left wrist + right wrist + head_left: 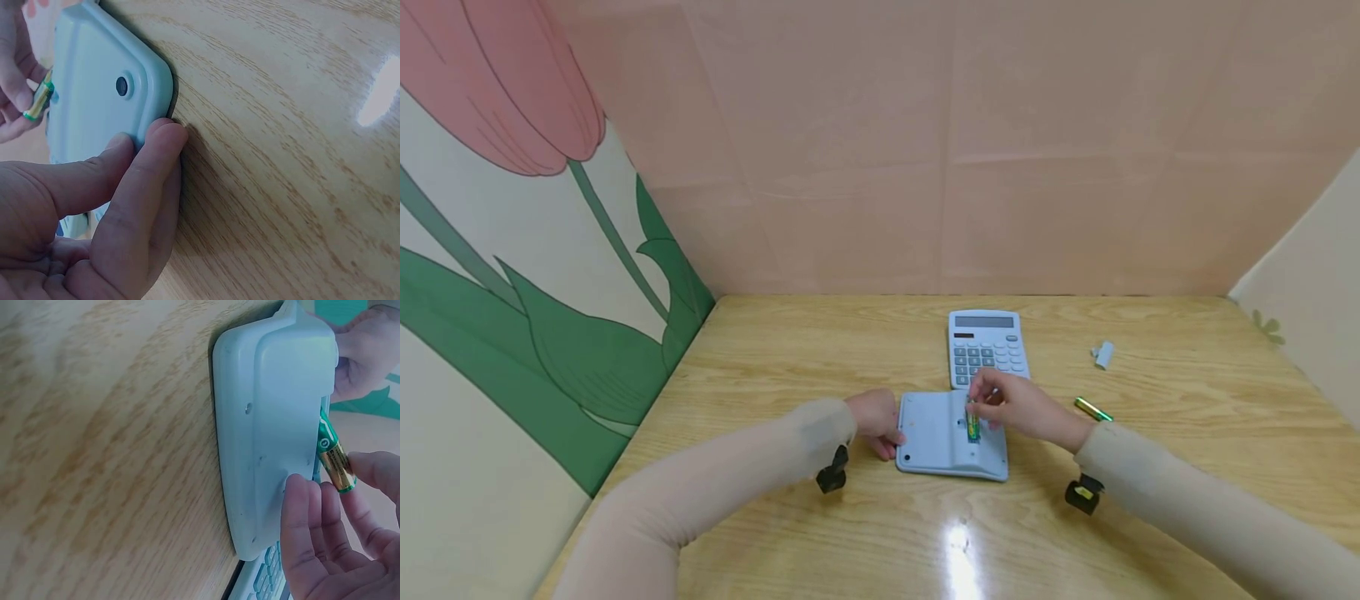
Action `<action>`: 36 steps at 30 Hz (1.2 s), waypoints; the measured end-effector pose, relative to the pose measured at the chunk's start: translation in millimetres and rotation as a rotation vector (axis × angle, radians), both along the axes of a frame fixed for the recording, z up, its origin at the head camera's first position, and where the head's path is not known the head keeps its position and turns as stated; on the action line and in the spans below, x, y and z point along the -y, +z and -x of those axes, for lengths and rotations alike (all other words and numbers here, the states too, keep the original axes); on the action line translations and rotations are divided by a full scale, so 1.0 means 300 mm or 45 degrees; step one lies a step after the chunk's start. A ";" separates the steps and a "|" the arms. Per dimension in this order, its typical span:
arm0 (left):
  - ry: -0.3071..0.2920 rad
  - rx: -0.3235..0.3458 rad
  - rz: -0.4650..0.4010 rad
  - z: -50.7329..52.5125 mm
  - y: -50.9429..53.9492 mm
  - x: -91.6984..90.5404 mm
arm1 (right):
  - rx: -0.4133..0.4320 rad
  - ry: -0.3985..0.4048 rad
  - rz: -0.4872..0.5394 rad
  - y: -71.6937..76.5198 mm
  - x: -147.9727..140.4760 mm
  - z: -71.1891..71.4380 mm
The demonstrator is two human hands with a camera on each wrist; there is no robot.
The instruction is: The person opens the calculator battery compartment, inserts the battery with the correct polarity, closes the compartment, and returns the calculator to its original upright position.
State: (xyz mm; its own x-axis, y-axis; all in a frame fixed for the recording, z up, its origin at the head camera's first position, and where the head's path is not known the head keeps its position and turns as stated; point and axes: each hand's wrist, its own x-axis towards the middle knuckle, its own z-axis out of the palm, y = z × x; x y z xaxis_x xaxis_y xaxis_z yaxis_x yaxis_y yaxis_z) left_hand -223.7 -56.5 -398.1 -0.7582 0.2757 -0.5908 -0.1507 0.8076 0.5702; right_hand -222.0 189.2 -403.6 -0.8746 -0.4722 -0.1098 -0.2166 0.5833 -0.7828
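A light blue calculator lies face down on the wooden table, its back turned up. At its left edge my left hand pinches it, thumb on the back and fingers against the side. My right hand holds a green and gold battery between thumb and fingers. The battery stands tilted, one end at the battery opening in the back. Other right fingers touch the calculator's back. How far the battery sits inside is hidden.
A second calculator, face up, lies just behind the first. To the right are another green battery and a small light blue cover piece. Walls border the table at the back and both sides.
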 end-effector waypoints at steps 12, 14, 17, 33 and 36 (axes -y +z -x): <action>0.005 0.007 -0.009 -0.002 0.005 0.001 | -0.114 -0.001 -0.138 -0.003 0.010 0.000; 0.008 0.008 -0.007 -0.001 0.004 0.000 | -0.131 -0.005 -0.156 -0.001 0.011 -0.001; 0.013 0.009 -0.003 0.001 0.003 -0.001 | -0.138 -0.003 -0.166 0.003 0.014 -0.004; 0.017 0.021 -0.014 0.001 0.007 -0.004 | -0.263 -0.016 -0.284 0.026 0.037 -0.040; 0.017 0.020 -0.017 -0.001 0.007 -0.003 | -0.242 -0.032 -0.296 0.030 0.040 -0.042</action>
